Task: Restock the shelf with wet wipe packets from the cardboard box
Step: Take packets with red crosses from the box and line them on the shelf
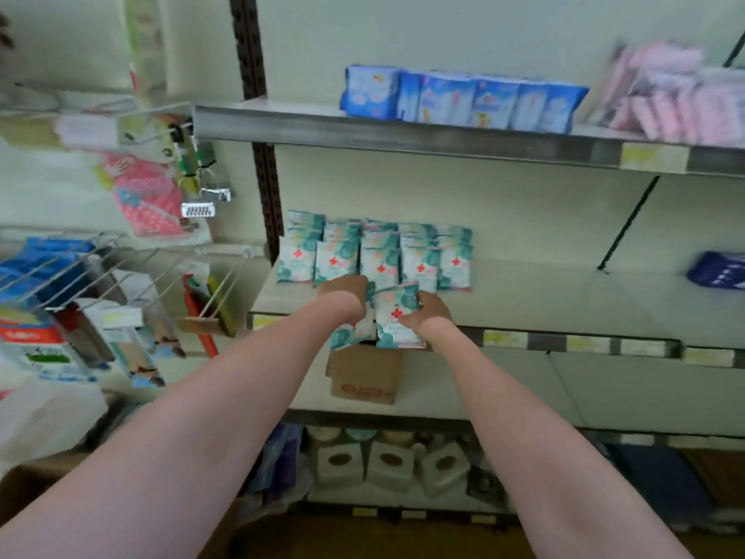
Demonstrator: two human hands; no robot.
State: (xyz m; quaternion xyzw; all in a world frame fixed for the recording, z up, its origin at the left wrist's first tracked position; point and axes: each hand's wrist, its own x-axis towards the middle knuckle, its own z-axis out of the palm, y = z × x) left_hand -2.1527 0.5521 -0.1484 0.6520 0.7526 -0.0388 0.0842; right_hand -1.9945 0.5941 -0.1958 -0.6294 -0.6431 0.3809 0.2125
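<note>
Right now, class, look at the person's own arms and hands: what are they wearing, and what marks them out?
Both arms are bare from the bottom edge of the picture up to the hands, with no sleeves in view. The left hand and right hand wear no gloves. No watch, bracelet or ring shows, though the picture is blurred.

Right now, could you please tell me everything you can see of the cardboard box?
The cardboard box is small, plain brown, with a red printed mark low on its front. It sits on the shelf below the stocked wipes, top flaps open. Wet wipe packets held in both hands hide its opening; whether the hands touch it is unclear.
</note>
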